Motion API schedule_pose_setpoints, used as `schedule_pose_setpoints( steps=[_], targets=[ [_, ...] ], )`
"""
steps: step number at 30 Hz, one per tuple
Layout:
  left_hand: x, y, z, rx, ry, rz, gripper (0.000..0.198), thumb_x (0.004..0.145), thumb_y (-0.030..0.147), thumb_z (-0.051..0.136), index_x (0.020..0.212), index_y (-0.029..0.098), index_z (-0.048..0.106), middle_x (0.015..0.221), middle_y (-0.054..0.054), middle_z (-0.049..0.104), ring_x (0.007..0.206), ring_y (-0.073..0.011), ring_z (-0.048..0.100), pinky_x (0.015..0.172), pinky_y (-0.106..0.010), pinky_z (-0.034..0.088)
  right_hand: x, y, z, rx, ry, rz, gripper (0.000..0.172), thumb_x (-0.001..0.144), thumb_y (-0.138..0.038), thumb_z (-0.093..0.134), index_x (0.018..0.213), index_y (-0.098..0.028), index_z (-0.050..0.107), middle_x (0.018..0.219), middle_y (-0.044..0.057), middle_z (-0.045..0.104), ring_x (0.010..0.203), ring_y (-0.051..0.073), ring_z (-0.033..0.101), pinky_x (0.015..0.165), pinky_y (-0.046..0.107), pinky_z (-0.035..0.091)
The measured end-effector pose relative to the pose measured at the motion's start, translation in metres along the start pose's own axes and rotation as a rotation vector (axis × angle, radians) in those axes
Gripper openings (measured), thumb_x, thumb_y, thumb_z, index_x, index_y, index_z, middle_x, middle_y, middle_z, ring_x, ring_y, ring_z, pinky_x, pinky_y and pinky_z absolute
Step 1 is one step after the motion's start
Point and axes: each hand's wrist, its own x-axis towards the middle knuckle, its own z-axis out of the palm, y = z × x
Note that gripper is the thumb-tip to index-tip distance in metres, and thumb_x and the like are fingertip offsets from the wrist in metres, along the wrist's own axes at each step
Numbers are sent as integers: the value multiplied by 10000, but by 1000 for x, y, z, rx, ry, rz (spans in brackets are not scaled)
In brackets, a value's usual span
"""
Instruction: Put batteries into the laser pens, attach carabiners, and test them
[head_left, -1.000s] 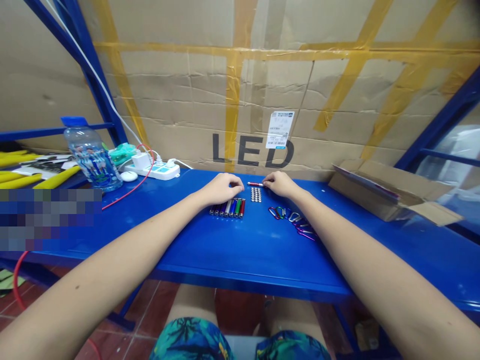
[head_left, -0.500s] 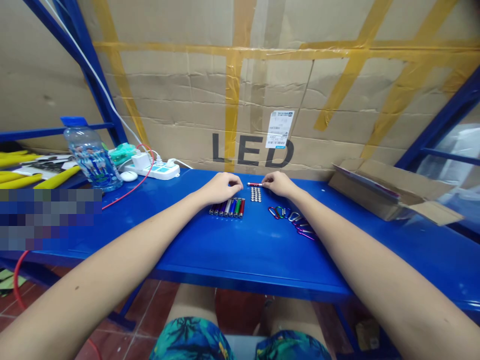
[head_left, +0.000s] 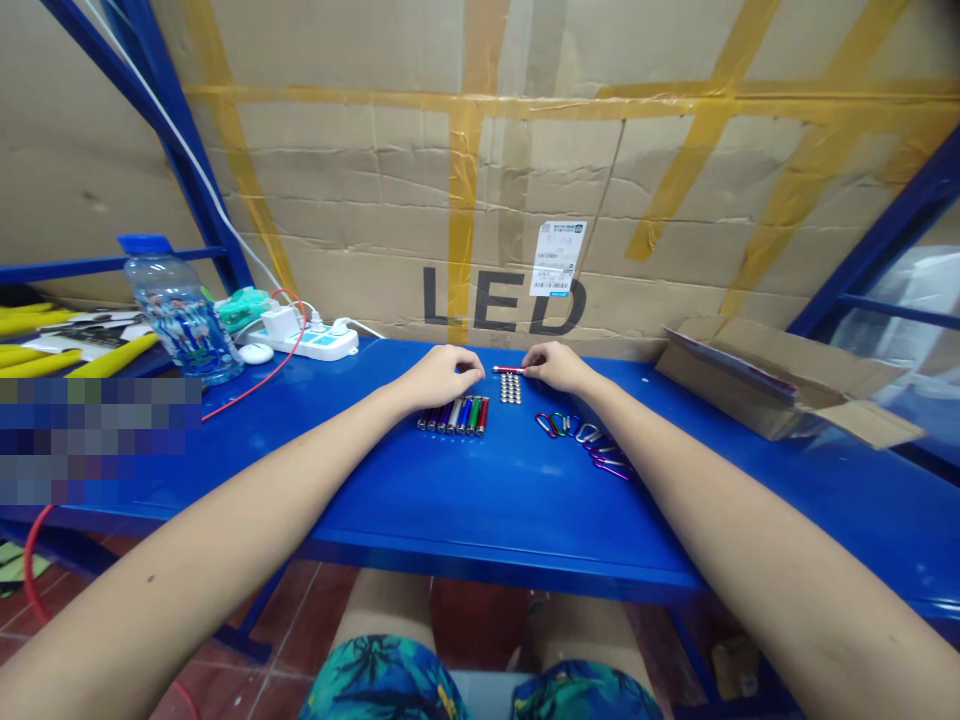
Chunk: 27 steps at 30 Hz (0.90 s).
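Across the back stood a huge cardboard box [head_left: 345, 220], strapped with yellow tape and printed with "LED" under a white shipping label. Before it spread the blue table [head_left: 465, 500], bearing everything else told here. To the right lay a small open carton [head_left: 720, 385] with its flaps folded out. To the left stood a blue-capped plastic bottle [head_left: 184, 325], with a white power strip [head_left: 322, 343] beyond it, plugs seated in its sockets. Near the back edge, the right hand [head_left: 555, 366] had its grip pinched on the right end of a slim red tube; the left hand [head_left: 446, 376] curled just behind a row of coloured metal tubes, thumb and forefinger bent toward each other, though I could not tell whether their tips met. Carabiners [head_left: 589, 434] in several colours fanned out beside the right forearm. The row of metal tubes [head_left: 462, 417] lay side by side. The red tube [head_left: 508, 370] lay crosswise between the hands, just behind the silver button cells [head_left: 511, 389], themselves ranked in a neat block.
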Motion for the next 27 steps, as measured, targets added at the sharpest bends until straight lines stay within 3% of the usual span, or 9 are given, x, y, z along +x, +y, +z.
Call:
schedule_pose_setpoints(
  steps=[19,24,27],
  targets=[
    [-2,3,-1,-10,-43,4,201,847,258,548,846,190,737,954,-44,764,902,-193,676,843,-306,482,-3,-1,-3,33,16,-13,179,874,-163,604,988,-140,740,950,85,754,813,165,653,739,254,473],
    [-1,4,2,-3,-89,46,182,816,231,567,850,210,745,935,-29,762,906,-192,678,842,-302,488,-15,-21,-20,-105,119,-120,164,876,-206,591,893,-138,739,868,90,742,774,185,634,697,283,445],
    [1,5,6,13,-86,46,174,787,206,590,853,212,752,912,-25,760,894,-193,677,824,-298,495,-34,-43,-31,-98,16,-222,176,864,-211,587,837,-152,750,816,71,742,724,170,624,659,275,429]
  ],
)
